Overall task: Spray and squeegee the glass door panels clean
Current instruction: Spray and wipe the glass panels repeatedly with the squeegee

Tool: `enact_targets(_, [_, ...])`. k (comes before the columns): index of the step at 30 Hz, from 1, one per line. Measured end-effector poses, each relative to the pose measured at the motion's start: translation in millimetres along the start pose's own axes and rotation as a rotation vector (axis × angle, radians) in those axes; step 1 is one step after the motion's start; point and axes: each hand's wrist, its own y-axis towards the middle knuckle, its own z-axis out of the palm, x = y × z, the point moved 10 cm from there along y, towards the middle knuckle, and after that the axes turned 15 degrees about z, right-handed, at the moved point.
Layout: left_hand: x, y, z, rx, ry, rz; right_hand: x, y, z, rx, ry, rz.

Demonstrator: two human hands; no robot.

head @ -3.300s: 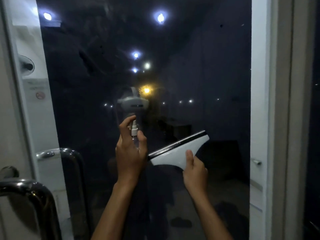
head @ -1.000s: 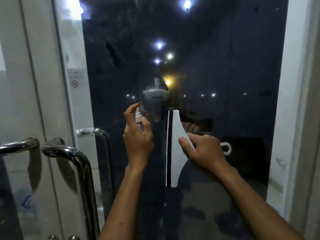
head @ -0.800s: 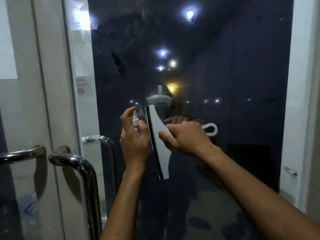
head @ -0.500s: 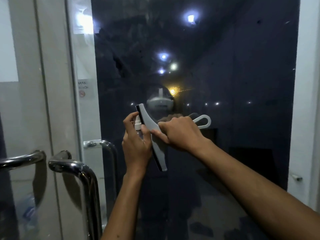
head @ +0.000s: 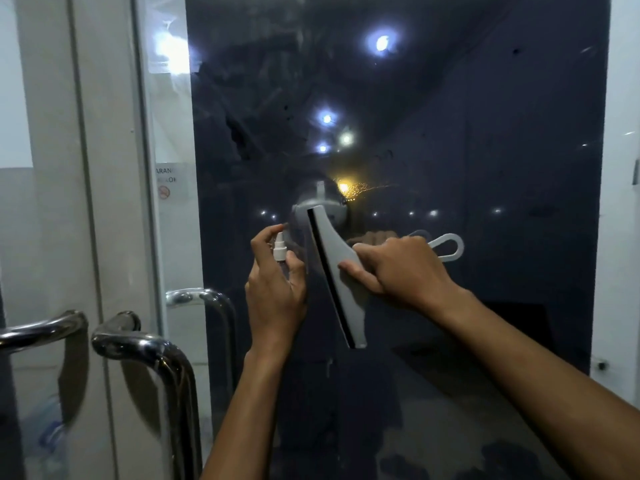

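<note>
A dark glass door panel [head: 485,133] fills the view, with lights reflected in it. My left hand [head: 275,294] grips a small spray bottle [head: 280,249] with a white nozzle, index finger raised over the top. My right hand [head: 398,271] holds a grey squeegee [head: 332,261] flat against the glass. Its black rubber blade runs nearly upright along the left edge, tilted slightly. The looped handle end sticks out to the right of my hand. The two hands are close together at mid-panel.
Chrome pull handles [head: 145,348] curve out at the lower left, one on each door leaf. A white door frame [head: 620,202] borders the panel on the right. A small no-smoking sticker [head: 165,192] sits on the left glass.
The squeegee turned from lying across the glass to nearly upright, swept left up to my left hand, then came a little back to the right. My left hand stayed on the bottle.
</note>
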Motion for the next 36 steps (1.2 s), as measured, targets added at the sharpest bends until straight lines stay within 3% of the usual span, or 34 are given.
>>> enact_targets(10, [0.7,0.7,10.1,0.033,-0.005,-0.007,-48.6,-5.3,-11.1,-0.040,0.410,0.127])
enact_targets(16, [6.4,-4.7,11.6,0.035,-0.008,-0.038,-56.4,-10.4,-13.3,-0.034,0.481,0.155])
enact_targets(21, [-2.4,-3.3,2.8,-0.011,-0.002,0.010,-50.0,-8.7,-15.0,-0.035,0.383,0.151])
enact_targets(29, [-0.6,-20.6,-1.2,-0.093,-0.082,-0.013,35.0,3.0,16.3,0.106,-0.029,-0.052])
enact_targets(32, [3.5,-29.7,2.5,-0.096,-0.069,-0.038,8.0,-8.0,22.3,0.155,-0.086,0.003])
enact_targets(36, [6.5,-34.6,6.6,-0.075,-0.083,-0.055,-72.0,-27.1,12.2,0.187,-0.066,0.219])
